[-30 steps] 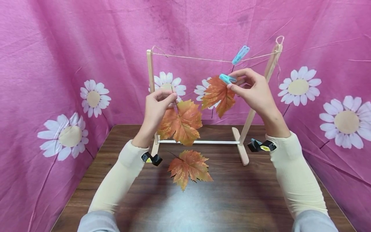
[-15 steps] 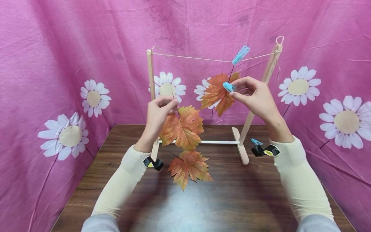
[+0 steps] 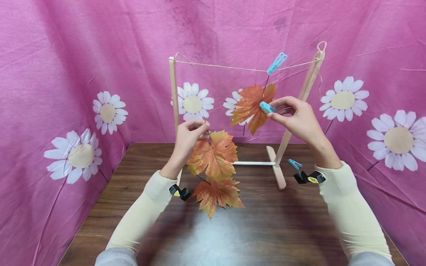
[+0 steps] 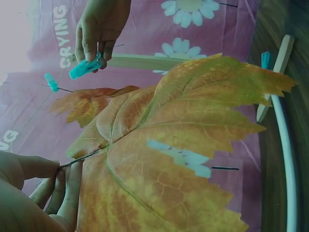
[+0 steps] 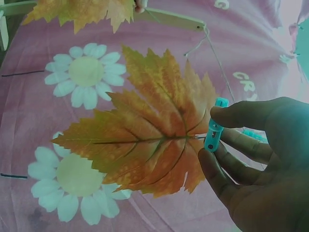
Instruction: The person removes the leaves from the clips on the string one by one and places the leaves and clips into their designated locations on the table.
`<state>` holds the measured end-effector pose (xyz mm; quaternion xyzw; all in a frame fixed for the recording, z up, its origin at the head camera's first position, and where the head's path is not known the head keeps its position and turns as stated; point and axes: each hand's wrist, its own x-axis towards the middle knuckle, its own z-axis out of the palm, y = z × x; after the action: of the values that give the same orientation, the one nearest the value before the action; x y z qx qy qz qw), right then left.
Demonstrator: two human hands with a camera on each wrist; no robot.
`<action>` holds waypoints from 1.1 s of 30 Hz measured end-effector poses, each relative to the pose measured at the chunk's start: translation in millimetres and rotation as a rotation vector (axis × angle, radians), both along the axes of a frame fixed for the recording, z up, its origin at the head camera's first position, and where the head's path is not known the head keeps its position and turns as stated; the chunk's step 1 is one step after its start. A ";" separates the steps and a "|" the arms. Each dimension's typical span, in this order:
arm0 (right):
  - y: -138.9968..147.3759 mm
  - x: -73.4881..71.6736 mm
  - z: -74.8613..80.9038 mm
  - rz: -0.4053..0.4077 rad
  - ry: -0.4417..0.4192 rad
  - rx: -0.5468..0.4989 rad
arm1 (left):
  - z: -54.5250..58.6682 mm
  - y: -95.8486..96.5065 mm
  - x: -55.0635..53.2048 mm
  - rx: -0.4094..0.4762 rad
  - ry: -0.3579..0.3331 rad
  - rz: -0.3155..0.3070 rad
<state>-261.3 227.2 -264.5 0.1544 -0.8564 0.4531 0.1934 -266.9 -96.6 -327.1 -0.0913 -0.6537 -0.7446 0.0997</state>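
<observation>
Since the earlier frame, both hands have moved lower. The held leaf (image 3: 213,153) now overlaps the lower leaf (image 3: 217,194) in the head view. The left hand (image 3: 189,138) pinches its stem (image 4: 79,159) between thumb and fingers, just beside the blade. The right hand (image 3: 297,120) pinches the held peg (image 3: 267,107) before the hanging leaf (image 3: 247,107); contact there cannot be confirmed.

The step in hand appears to be readying leaf and peg. Recommended handling: keep the stem's free end exposed, grip the peg by its tails, and squeeze only once the peg is aligned.

Clearances: the cord (image 3: 226,67) runs between the left post (image 3: 173,88) and the right post (image 3: 309,79). Its longer open stretch lies left of the upper peg (image 3: 277,63). Keep the right hand off the hanging leaf and the right post. Below are the white bar (image 3: 253,163), the loose peg (image 3: 295,163) and the worktop (image 3: 266,229).
</observation>
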 end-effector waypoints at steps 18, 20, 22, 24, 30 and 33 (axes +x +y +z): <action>20.9 5.5 -22.0 -0.045 -0.076 0.128 | -33.9 6.7 4.4 -0.025 -0.152 -0.022; 23.8 4.5 -25.0 -0.044 -0.073 0.134 | -37.7 7.0 5.3 -0.018 -0.173 -0.025; 26.9 3.4 -28.6 -0.040 -0.068 0.139 | -41.4 7.4 6.1 -0.008 -0.191 -0.028; 29.8 2.9 -32.2 -0.042 -0.062 0.145 | -45.2 7.8 6.8 0.002 -0.203 -0.030; 36.2 3.7 -41.1 -0.062 -0.054 0.166 | -56.8 8.0 6.6 0.029 -0.240 -0.026; 38.2 5.2 -44.7 -0.081 -0.071 0.176 | -62.6 8.1 6.9 0.046 -0.255 -0.029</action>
<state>-256.1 265.4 -309.1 0.1199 -0.9049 0.3730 0.1665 -260.0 -88.5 -389.7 -0.0031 -0.6422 -0.7665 0.0069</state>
